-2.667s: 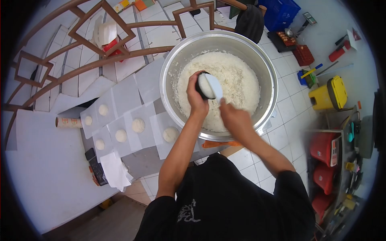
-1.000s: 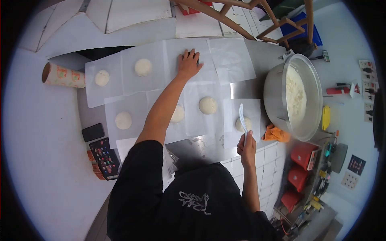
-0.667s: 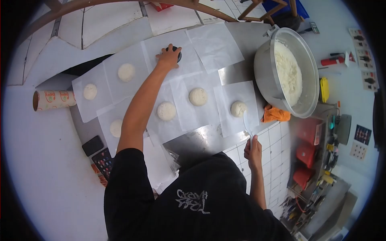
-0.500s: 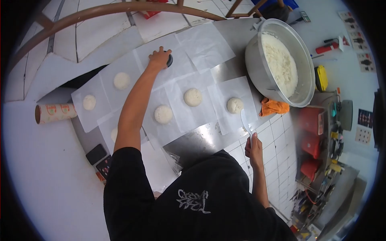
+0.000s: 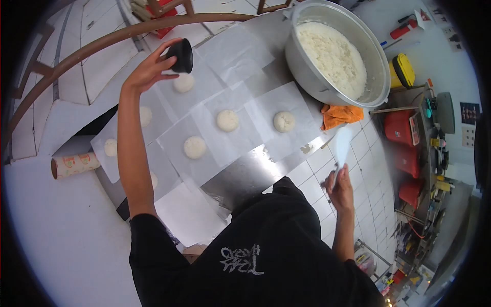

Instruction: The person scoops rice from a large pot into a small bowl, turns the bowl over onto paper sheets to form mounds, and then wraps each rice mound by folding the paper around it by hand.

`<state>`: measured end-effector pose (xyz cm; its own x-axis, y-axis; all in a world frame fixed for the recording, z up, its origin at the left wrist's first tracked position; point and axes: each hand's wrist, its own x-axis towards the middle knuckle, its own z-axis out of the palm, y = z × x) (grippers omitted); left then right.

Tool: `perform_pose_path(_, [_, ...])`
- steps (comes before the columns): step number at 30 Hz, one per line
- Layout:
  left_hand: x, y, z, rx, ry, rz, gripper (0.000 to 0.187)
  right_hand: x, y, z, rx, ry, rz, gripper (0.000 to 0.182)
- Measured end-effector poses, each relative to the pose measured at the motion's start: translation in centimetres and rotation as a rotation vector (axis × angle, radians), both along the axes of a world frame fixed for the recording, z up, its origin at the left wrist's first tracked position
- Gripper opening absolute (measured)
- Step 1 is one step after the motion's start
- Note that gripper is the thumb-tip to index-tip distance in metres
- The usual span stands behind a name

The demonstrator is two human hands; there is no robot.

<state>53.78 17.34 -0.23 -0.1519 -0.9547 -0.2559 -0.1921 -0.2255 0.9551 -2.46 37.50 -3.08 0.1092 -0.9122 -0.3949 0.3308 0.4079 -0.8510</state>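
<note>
Black cup (image 5: pixel 185 56) gripped in my left hand (image 5: pixel 146 72), paddle (image 5: pixel 342 146) in my right hand's (image 5: pixel 342 191) grip; seven mounds (image 5: pixel 227 121) laid, pot (image 5: pixel 300 66) holds more rice (image 5: pixel 335 61).

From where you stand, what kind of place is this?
Probably a small food-prep kitchen. A big metal pot full of rice stands on a steel table, rice mounds sit on paper sheets, and a rack holds red bins.
</note>
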Motion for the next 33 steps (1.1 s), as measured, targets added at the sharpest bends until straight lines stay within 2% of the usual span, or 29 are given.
perform_pose_path(1, [-0.9,1.0,0.1,-0.052,0.241,-0.039,0.074,-0.2,-1.0,1.0,-0.057,0.009,-0.058,0.026])
perform_pose_path(3, [-3.1,2.7,-3.0,-0.096,0.572,-0.027,0.070,-4.3,-4.4,3.2,-0.210,0.483,0.113,0.025])
perform_pose_path(5, [-7.4,4.5,-7.4,-0.089,0.925,0.070,0.074,-7.6,-9.3,6.8,-0.421,0.810,0.193,0.025])
perform_pose_path(7, [-15.5,6.3,-6.3,0.099,1.312,0.155,0.072,-11.1,-15.1,9.8,-0.538,1.094,0.190,0.026])
perform_pose_path(9, [-23.2,7.2,-7.7,0.276,1.523,0.358,0.067,-13.3,-22.0,11.3,-0.691,1.470,0.174,0.028])
perform_pose_path(11, [-30.4,7.4,-10.9,0.399,1.631,0.567,0.060,-14.6,-30.6,11.6,-0.837,1.740,0.337,0.025])
perform_pose_path(13, [-36.7,6.5,-12.8,0.454,1.491,0.607,0.055,-13.9,-39.0,10.0,-0.851,2.081,0.490,0.022])
perform_pose_path(15, [-41.8,4.7,-14.0,0.518,1.362,0.750,0.051,-13.9,-48.1,5.8,-1.142,2.205,0.577,0.019])
perform_pose_path(16, [-44.0,3.5,-12.3,0.534,1.232,0.861,0.049,-13.3,-52.0,3.5,-1.250,2.219,0.645,0.019])
perform_pose_path(17, [-45.4,2.7,-12.5,0.530,1.207,0.884,0.049,-12.3,-54.9,1.3,-1.363,2.232,0.709,0.019])
perform_pose_path(19, [-47.7,0.1,-12.7,0.404,1.007,1.058,0.050,-9.8,-58.8,-4.0,-1.367,2.113,0.962,0.019])
perform_pose_path(20, [-48.0,-0.4,-12.0,0.392,0.963,1.057,0.054,-9.6,-59.5,-3.8,-1.390,2.098,0.960,0.019])
perform_pose_path(22, [-48.8,-0.6,-12.0,0.366,0.915,1.078,0.056,-10.2,-59.3,-3.7,-1.092,1.897,1.113,0.021])
perform_pose_path(26, [-50.1,-1.5,-12.1,0.310,0.862,1.124,0.062,-11.7,-57.7,-4.7,-1.029,1.787,1.082,0.025])
perform_pose_path(28, [-50.6,-1.5,-12.3,0.287,0.833,1.170,0.062,-11.9,-57.5,-5.1,-0.820,1.714,1.137,0.027])
perform_pose_path(30, [-50.7,-1.4,-12.5,0.278,0.822,1.171,0.064,-11.5,-57.9,-5.4,-0.771,1.666,1.129,0.029])
perform_pose_path(33, [-51.0,-1.7,-12.3,0.275,0.810,1.181,0.068,-11.6,-60.6,-9.9,-0.630,1.550,1.084,0.030])
